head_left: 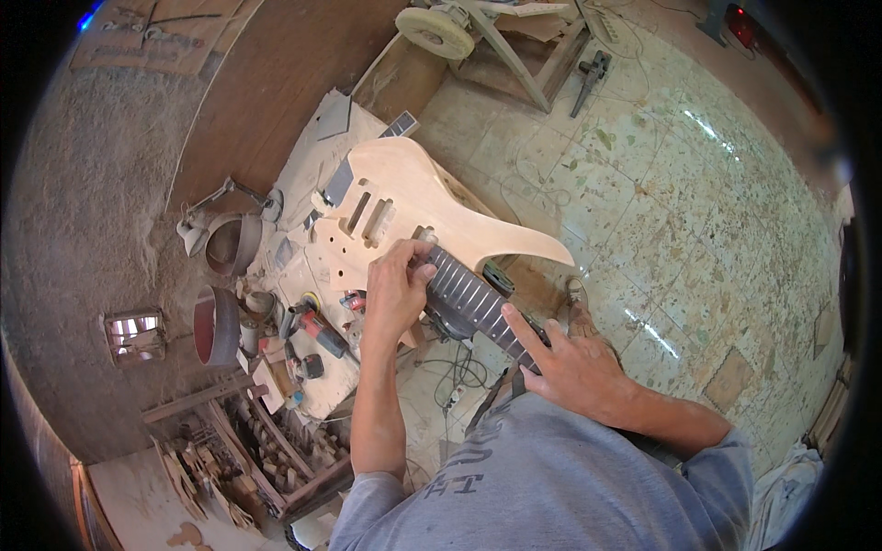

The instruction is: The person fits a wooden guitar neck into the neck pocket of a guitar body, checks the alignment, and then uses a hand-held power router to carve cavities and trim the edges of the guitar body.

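The left forearm (378, 409) rises almost straight from the lower edge, wrist nearly in line, and its hand (393, 289) sits back-up with the fingers (415, 249) bent over the near end of a dark, fretted guitar neck (476, 306); the thumb lies close to the index finger along the neck's edge, though whether the two actually pinch it cannot be told. The right forearm (675, 418) comes in slantwise from the right, elbow out, and the right hand (583, 367) lies across the other end of the neck — index finger reaching over the frets toward the left hand, the next finger set apart from it, the thumb low on the side nearest the body, the remaining fingertips hidden. So the neck runs slanting between the two sets of fingers, one end beneath each. Just beyond the left fingers spreads the pale guitar body (427, 193), its cut-out pockets facing up and its long horn reaching out past them to the right. Left of those same fingers is the cluttered tabletop (335, 393), with a red-and-black power tool (323, 335) near the left wrist and two reddish hoops (232, 246) farther off — the tiled floor (634, 230) lies beyond the right fingers
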The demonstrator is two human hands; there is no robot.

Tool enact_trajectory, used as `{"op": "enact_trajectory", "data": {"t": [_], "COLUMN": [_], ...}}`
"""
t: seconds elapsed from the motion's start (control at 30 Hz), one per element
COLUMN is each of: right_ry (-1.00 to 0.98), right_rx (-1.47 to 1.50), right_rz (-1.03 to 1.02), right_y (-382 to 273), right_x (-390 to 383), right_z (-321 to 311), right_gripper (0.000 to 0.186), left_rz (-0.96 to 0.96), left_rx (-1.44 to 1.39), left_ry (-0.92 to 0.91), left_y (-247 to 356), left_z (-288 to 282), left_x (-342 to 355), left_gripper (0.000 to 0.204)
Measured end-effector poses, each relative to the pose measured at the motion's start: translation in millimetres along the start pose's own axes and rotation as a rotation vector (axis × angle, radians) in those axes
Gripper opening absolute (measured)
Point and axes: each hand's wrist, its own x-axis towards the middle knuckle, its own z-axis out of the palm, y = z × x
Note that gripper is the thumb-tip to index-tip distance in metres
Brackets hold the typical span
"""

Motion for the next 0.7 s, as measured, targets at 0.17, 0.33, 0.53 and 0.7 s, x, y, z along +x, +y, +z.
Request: {"op": "enact_trajectory", "data": {"t": [0.17, 0.33, 0.53, 0.7], "right_ry": [0.077, 0.073, 0.032, -0.013], "right_rx": [-0.034, -0.031, -0.045, -0.042], "right_rz": [-0.009, -0.014, 0.001, 0.011], "right_y": [3.5, 6.4, -1.5, -1.9], "right_x": [-0.5, -0.3, 0.6, 3.5], "right_z": [9.9, 14.9, 3.3, 0.3], "right_gripper": [0.097, 0.097, 0.102, 0.102], "left_rz": [0.022, 0.003, -0.059, -0.061], "left_rx": [-0.015, -0.040, 0.011, 0.052], "left_ry": [-0.025, -0.048, -0.048, -0.030], "left_y": [-3.4, 1.3, 7.3, 6.5], "left_z": [-4.7, -8.7, -5.6, -2.2], "left_x": [-1.2, -0.3, 6.1, 6.8], "left_gripper": [0.028, 0.025, 0.021, 0.019]}}
